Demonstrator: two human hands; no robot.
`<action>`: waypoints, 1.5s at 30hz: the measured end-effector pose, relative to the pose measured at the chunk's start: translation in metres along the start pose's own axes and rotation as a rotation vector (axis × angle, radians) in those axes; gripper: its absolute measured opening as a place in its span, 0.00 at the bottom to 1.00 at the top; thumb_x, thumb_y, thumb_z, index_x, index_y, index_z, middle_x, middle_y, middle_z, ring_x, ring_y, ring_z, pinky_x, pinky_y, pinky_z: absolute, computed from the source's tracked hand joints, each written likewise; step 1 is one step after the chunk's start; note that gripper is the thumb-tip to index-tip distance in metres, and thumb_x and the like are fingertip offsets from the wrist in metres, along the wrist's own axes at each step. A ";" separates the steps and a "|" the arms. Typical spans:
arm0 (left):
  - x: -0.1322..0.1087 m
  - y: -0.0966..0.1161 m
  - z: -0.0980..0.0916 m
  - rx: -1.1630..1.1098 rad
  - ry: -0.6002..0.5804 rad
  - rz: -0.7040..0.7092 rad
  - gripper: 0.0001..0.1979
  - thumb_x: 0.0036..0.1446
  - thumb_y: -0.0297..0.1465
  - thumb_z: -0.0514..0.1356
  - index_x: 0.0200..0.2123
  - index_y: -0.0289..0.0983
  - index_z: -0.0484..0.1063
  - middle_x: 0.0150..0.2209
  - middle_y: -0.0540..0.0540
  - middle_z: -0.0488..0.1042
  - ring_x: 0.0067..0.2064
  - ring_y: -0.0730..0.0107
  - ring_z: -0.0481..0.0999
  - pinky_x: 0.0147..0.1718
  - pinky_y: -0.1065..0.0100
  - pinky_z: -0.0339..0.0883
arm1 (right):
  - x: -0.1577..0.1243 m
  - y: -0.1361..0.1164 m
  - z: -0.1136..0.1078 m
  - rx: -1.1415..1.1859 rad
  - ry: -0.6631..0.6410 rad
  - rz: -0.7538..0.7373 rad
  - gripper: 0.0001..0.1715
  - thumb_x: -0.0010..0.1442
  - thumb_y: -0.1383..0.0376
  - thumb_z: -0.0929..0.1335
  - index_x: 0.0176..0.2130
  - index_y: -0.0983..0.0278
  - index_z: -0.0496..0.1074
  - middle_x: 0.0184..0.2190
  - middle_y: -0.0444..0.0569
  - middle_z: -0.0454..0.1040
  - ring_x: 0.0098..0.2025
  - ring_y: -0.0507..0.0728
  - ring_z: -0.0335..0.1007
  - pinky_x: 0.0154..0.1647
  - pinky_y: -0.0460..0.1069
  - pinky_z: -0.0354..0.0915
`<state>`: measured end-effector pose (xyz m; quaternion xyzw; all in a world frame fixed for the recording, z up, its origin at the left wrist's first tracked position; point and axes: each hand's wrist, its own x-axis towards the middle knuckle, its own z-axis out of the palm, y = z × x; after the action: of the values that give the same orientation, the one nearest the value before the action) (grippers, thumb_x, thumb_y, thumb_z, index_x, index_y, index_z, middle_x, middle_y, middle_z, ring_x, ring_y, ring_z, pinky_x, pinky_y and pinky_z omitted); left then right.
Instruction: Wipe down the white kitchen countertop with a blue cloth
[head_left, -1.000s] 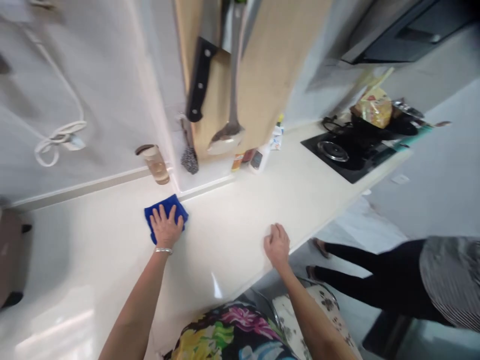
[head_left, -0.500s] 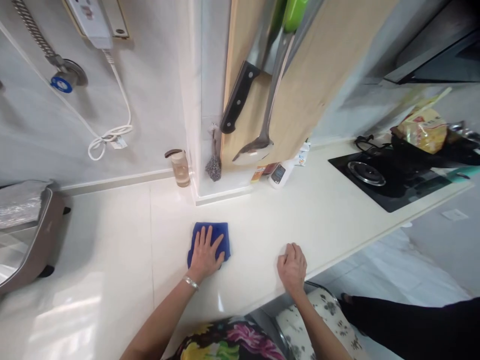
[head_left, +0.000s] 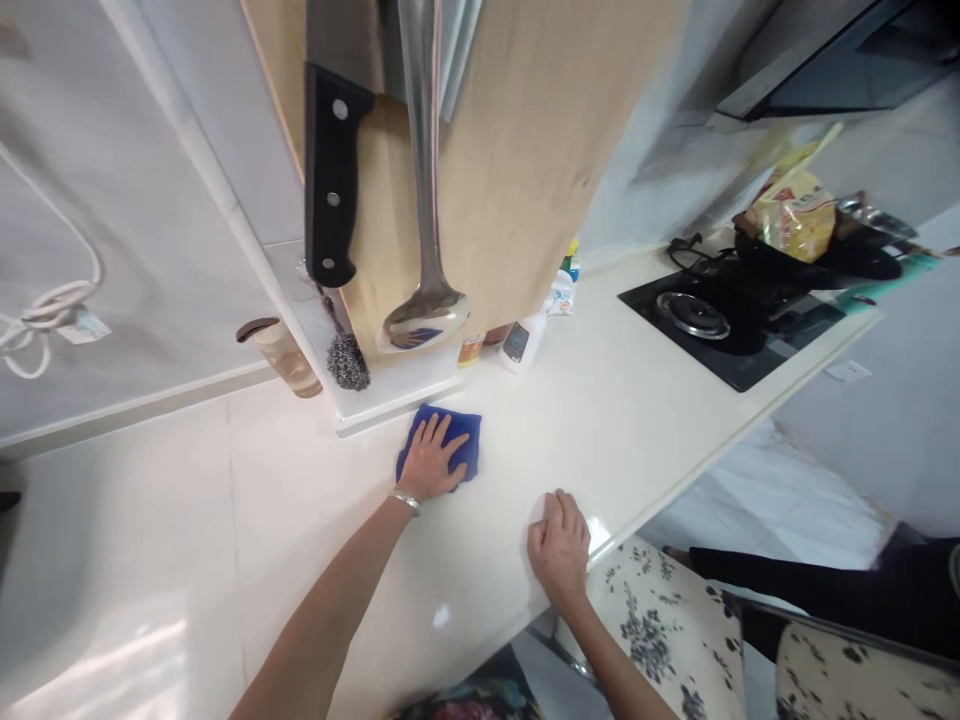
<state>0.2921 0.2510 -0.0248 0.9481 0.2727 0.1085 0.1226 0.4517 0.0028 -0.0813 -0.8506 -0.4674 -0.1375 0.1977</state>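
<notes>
A folded blue cloth (head_left: 466, 432) lies on the white countertop (head_left: 360, 570), close to the foot of a wall corner. My left hand (head_left: 431, 458) presses flat on the cloth with its fingers spread; a silvery bracelet circles that wrist. Near the counter's front edge, to the right of the cloth, my right hand (head_left: 559, 545) rests on the surface with its fingers curled in. Nothing shows in the right hand, though its palm side is hidden.
A knife (head_left: 330, 180) and a ladle (head_left: 427, 270) hang before a wooden board (head_left: 517, 180). A steel scrubber (head_left: 346, 360), a glass jar (head_left: 289, 360) and a white bottle (head_left: 521, 342) are nearby. Right stands a black cooktop (head_left: 727, 330); a patterned chair (head_left: 645, 620) is below.
My left hand has slid the blue cloth along the counter, rightward and nearer the wall corner. The view has turned right and moved closer to the hanging utensils. My right hand stays by the edge.
</notes>
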 end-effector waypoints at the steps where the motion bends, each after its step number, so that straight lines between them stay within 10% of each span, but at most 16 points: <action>1: 0.009 0.001 0.002 -0.004 -0.011 0.009 0.30 0.60 0.45 0.58 0.65 0.48 0.65 0.72 0.44 0.51 0.73 0.44 0.45 0.69 0.43 0.41 | 0.000 0.000 0.000 -0.003 -0.007 -0.003 0.31 0.63 0.66 0.59 0.64 0.70 0.58 0.63 0.64 0.61 0.68 0.68 0.51 0.65 0.67 0.55; 19: 0.149 0.038 0.048 -0.087 -0.035 0.014 0.30 0.60 0.46 0.57 0.65 0.46 0.65 0.73 0.44 0.50 0.73 0.44 0.43 0.69 0.43 0.37 | 0.005 -0.001 -0.005 -0.002 -0.099 0.015 0.38 0.62 0.66 0.59 0.69 0.66 0.49 0.66 0.65 0.58 0.69 0.72 0.50 0.64 0.69 0.55; 23: 0.148 0.047 0.047 -0.089 -0.053 -0.036 0.31 0.61 0.45 0.57 0.66 0.44 0.65 0.73 0.43 0.49 0.73 0.42 0.43 0.69 0.43 0.36 | 0.008 -0.001 -0.006 0.003 -0.071 0.020 0.36 0.62 0.67 0.58 0.68 0.66 0.52 0.65 0.64 0.59 0.69 0.70 0.50 0.63 0.68 0.56; 35: -0.068 0.090 0.024 -0.104 -0.026 0.117 0.30 0.63 0.48 0.56 0.66 0.47 0.63 0.73 0.41 0.47 0.73 0.44 0.44 0.68 0.43 0.43 | 0.001 0.001 -0.004 -0.002 -0.002 0.018 0.29 0.63 0.66 0.59 0.61 0.71 0.62 0.62 0.65 0.62 0.66 0.68 0.54 0.63 0.65 0.57; 45: -0.241 0.028 -0.032 -0.059 0.072 -0.081 0.29 0.60 0.41 0.60 0.65 0.51 0.65 0.72 0.47 0.52 0.72 0.48 0.49 0.68 0.43 0.49 | -0.010 0.013 0.006 0.035 0.113 -0.071 0.29 0.63 0.63 0.58 0.60 0.71 0.65 0.59 0.67 0.65 0.59 0.69 0.62 0.59 0.66 0.60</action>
<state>0.0981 0.1022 -0.0199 0.9277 0.3119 0.1455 0.1447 0.4581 -0.0086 -0.0933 -0.8207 -0.4878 -0.1838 0.2337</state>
